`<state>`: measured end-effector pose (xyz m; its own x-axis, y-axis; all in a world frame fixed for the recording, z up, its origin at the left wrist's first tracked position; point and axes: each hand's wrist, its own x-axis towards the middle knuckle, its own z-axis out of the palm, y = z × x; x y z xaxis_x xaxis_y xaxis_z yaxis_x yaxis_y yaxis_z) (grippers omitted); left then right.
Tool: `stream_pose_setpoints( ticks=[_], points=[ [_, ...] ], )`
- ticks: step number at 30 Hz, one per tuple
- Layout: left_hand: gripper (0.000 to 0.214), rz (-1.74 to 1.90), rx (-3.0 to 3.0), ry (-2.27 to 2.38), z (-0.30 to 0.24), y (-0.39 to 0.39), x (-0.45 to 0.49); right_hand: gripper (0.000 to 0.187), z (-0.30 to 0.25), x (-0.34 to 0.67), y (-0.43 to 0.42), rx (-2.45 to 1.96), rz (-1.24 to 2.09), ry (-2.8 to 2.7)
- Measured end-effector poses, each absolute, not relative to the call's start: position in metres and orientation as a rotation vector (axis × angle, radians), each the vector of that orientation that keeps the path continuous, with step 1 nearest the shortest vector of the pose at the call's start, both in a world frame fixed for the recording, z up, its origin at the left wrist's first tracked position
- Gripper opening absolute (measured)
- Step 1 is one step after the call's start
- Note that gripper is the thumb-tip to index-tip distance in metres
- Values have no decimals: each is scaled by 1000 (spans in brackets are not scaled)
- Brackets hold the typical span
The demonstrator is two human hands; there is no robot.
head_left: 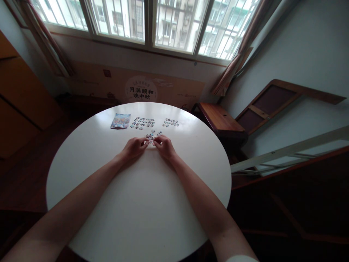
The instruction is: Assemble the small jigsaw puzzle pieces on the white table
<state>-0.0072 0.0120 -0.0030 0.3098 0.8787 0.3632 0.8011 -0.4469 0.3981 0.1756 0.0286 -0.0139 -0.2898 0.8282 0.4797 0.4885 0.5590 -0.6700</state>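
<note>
A small heap of loose jigsaw puzzle pieces lies on the white round table, between my two hands. From the left, my left hand reaches its edge, thumb and forefinger pinched together on a puzzle piece. Opposite it, my right hand has its fingertips closed on a puzzle piece too. Both pieces are tiny in view and partly covered by the fingers. Behind the heap, one group of puzzle pieces is spread in rows, and a smaller group sits to its right.
A flat, colourful printed packet lies at the far left of the pieces. Beyond the table stand a wooden side table on the right and a barred window at the back. An orange cabinet is on the left.
</note>
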Motion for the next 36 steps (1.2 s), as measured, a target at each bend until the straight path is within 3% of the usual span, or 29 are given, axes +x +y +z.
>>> stream_pose_setpoints(
  ticks=[36],
  points=[
    [32, 834, 2416, 1560, -4, 13, -8, 8, -14, 176, 29, -1050, 513, -1955]
  ],
)
